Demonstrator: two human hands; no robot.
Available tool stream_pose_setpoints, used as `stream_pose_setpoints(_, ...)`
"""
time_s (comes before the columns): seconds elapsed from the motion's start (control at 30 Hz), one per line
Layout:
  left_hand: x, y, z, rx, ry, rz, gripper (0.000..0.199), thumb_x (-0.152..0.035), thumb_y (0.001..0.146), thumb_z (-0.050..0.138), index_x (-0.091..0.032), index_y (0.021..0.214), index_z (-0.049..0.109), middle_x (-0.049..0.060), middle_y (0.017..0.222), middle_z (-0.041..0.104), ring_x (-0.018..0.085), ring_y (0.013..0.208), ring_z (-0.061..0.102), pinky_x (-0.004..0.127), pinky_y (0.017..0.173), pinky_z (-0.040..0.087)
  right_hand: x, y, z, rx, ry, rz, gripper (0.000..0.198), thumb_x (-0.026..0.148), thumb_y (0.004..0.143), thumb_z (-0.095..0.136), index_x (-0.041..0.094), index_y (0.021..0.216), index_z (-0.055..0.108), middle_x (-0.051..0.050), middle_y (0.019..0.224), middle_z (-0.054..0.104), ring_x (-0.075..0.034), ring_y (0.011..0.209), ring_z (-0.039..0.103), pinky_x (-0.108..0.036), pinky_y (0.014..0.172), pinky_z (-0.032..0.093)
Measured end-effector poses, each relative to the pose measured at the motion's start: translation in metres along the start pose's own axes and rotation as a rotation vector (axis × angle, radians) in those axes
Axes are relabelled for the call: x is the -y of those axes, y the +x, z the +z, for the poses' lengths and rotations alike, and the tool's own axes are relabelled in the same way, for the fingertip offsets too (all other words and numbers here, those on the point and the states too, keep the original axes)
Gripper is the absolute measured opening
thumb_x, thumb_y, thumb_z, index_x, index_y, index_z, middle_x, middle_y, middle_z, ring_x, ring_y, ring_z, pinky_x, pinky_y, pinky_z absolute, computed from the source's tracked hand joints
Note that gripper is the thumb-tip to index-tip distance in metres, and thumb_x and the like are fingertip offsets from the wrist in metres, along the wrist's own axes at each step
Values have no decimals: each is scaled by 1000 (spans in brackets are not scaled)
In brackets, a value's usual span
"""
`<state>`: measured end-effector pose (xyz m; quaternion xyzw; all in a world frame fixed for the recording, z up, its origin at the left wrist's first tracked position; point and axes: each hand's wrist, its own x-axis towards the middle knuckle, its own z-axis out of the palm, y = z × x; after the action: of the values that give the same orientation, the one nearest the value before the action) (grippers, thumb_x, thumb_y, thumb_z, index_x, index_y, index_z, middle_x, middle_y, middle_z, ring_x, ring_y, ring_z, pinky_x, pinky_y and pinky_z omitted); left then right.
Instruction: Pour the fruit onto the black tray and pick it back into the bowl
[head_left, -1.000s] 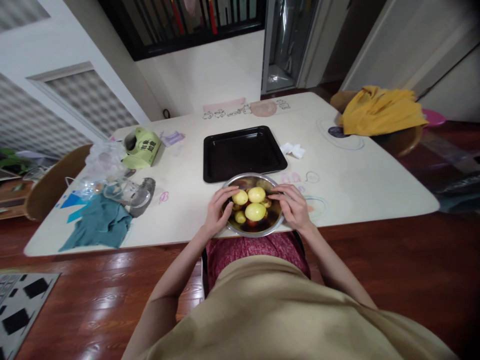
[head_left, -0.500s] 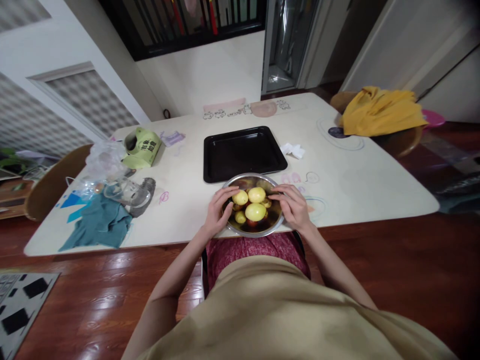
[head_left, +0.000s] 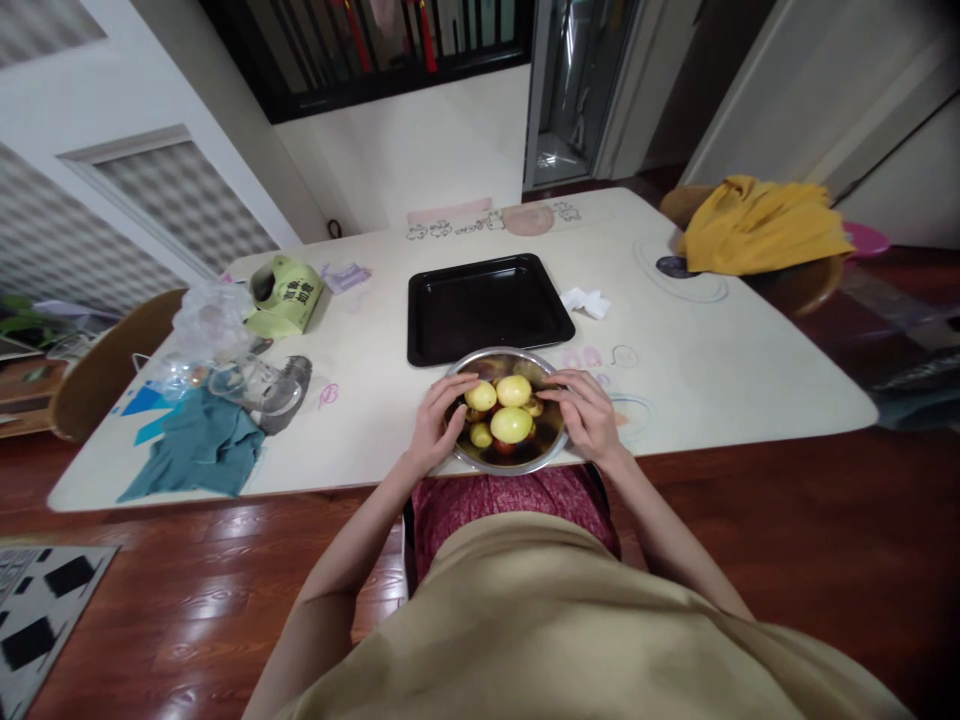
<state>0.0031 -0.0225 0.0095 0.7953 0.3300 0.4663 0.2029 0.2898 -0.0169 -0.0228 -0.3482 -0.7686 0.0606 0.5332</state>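
A: Where's the main thing?

B: The steel bowl is at the near edge of the worktop, directly in front of the person. Three yellow pieces lie uppermost inside, with smaller, duller shapes around them, some perhaps only reflections.

A: And the grip?

B: The left hand is at the bowl's left rim, the right hand at its right. Both are part open, fingers curved over the rim, thumbs apart from them. Neither is closed round a yellow piece. How firmly they press, I cannot tell.

A: Which step is that?

B: I'd judge it a steadying one, the bowl framed from both sides.

A: What would a next move call for?

B: Shifting the bowl would need firmer, even pressure; taking a piece would need one hand freed.

A: Further out?

B: A black tray beyond the far rim, perhaps touching it. White tissue right of that, a teal cloth near left, a yellow cloth far right.
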Motion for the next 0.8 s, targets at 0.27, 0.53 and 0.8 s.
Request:
stream_pose_setpoints(0.27,2,-2,0,13,23,-12,37,-37,112,46,-21,137,68,16,140,70,30,133,64,53,115,50,1,1,-6,-81,-82,401,26,42,103,58,23,110,75,-8,97,78,-27,87,72,-44,84,59)
stream_pose_setpoints(0.53,-14,2,5,93,239,115,52,-34,106,58,-24,156,52,18,155,59,34,142,58,55,118,47,-7,-3,-2,190,233,612,31,43,87,70,20,105,77,-9,100,84,-30,87,76,-41,79,62)
stream_pose_setpoints(0.8,-28,14,31,284,346,68,86,-59,95,73,-29,167,38,19,174,35,43,159,38,69,129,29,-15,24,-5,360,350,777,21,30,72,57,19,80,72,-4,76,77,-26,75,72,-37,68,60)
